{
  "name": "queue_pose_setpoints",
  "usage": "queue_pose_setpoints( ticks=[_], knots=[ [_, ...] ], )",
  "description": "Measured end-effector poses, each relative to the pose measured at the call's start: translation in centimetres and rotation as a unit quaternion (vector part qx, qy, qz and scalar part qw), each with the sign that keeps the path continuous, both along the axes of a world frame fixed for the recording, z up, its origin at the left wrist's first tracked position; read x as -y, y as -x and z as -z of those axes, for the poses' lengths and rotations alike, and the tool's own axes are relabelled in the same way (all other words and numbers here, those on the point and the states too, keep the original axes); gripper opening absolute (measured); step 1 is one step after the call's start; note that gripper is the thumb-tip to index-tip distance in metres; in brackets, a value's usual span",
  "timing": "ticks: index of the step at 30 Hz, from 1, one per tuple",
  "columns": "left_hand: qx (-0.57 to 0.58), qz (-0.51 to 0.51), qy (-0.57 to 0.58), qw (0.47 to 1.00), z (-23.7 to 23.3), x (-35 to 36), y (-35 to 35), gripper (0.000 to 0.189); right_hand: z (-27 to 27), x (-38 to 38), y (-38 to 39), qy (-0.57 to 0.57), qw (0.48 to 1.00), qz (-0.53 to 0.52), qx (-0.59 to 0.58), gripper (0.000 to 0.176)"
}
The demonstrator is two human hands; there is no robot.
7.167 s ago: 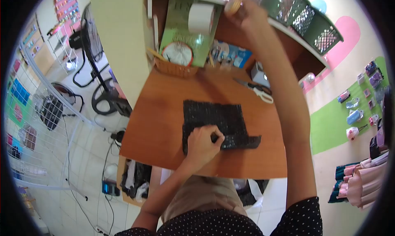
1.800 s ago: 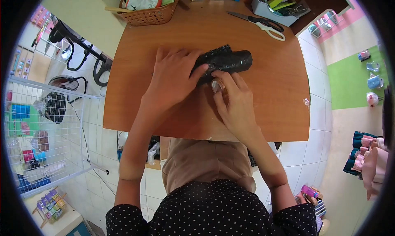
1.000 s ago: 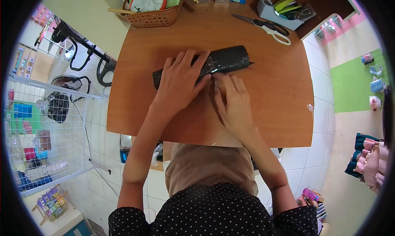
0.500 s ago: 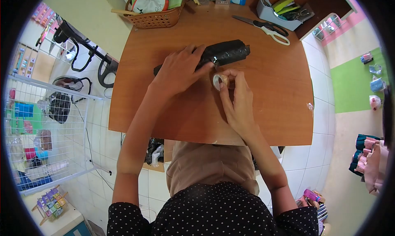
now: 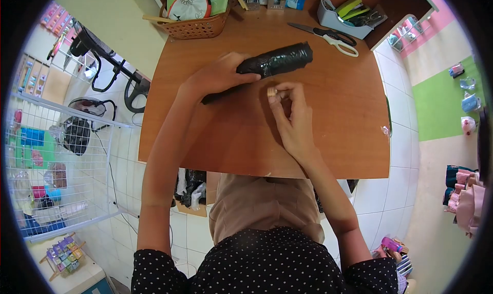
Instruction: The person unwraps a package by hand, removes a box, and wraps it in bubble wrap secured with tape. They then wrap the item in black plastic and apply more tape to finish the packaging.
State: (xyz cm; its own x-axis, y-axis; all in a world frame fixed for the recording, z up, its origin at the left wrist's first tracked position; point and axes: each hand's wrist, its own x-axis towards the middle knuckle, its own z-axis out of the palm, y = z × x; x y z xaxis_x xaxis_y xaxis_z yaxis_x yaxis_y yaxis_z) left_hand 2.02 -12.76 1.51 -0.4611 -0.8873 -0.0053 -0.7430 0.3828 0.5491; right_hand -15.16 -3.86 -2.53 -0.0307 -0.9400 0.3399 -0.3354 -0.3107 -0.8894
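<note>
A long package wrapped in shiny black plastic [image 5: 281,60] lies at a slant, its right end raised a little. My left hand [image 5: 220,74] is wrapped round its middle, the thumb along the near side. Just right of that, my right hand [image 5: 295,120] pinches a small roll of clear tape [image 5: 272,92] between thumb and fingers, mostly covered by the fingertips. Whether a strip of tape runs from roll to package cannot be made out. Both hands are above the brown wooden table [image 5: 236,140].
An orange-brown basket [image 5: 195,28] stands at the back left. Scissors [image 5: 331,38] lie at the back right beside a white bin [image 5: 341,24] holding several tools. On the left are a white wire rack [image 5: 61,160] and a black stand [image 5: 110,63].
My left hand has tilted and turned the package, its near left end now closer to me. The tape roll has turned edge-on in my right hand and sits slightly farther from the package.
</note>
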Motion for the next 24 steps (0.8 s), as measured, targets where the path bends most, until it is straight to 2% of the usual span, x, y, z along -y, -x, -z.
queue_pose_setpoints(
  ticks=[1,6,8,9,10,13,15,17,18,19,20,22,24],
  knots=[
    [-0.031,0.010,-0.027,0.999,0.1,0.5,-0.2,0.045,0.3,0.0,-0.1,-0.011,0.997,0.005,0.072,0.016],
    [-0.105,0.054,-0.094,0.989,-2.0,0.0,-0.5,0.040,0.6,0.3,0.5,-0.003,0.996,-0.031,0.081,0.017],
    [-0.207,0.038,-0.195,0.958,-3.2,-0.5,-0.8,0.046,0.1,0.2,0.7,-0.013,0.996,-0.037,0.075,0.016],
    [-0.206,0.038,-0.196,0.958,-3.6,-0.8,-0.9,0.046,-0.4,-0.1,1.0,-0.076,0.992,-0.040,0.092,0.016],
    [-0.195,0.055,-0.167,0.965,-4.1,-0.9,-1.0,0.046,-0.7,-0.1,1.1,-0.137,0.984,-0.044,0.107,0.019],
    [-0.192,0.101,-0.126,0.968,-5.3,-2.1,-0.8,0.045,-0.7,0.1,1.0,-0.116,0.989,-0.037,0.089,0.025],
    [-0.199,0.136,-0.114,0.964,-5.3,-3.3,-0.3,0.045,-0.3,1.0,1.5,-0.129,0.985,-0.057,0.098,0.021],
    [-0.123,0.185,0.049,0.974,-4.7,-4.8,0.1,0.050,1.2,1.7,3.2,-0.143,0.981,-0.075,0.105,0.018],
    [-0.124,0.187,0.049,0.973,-4.5,-6.0,0.4,0.050,2.6,1.9,4.7,-0.181,0.964,-0.144,0.133,0.020],
    [-0.072,0.169,0.090,0.979,-4.3,-7.3,0.6,0.050,2.8,2.1,5.2,-0.217,0.939,-0.212,0.161,0.024],
    [-0.020,0.149,0.130,0.980,-4.1,-8.5,0.9,0.051,3.0,2.6,5.5,-0.217,0.940,-0.210,0.160,0.024],
    [-0.006,0.132,0.135,0.982,-3.3,-10.1,1.9,0.056,1.7,4.0,5.6,-0.260,0.869,-0.340,0.248,0.026],
    [0.006,0.114,0.137,0.984,-2.5,-11.3,2.5,0.061,0.6,4.6,5.9,-0.280,0.858,-0.370,0.219,0.031]
  ],
)
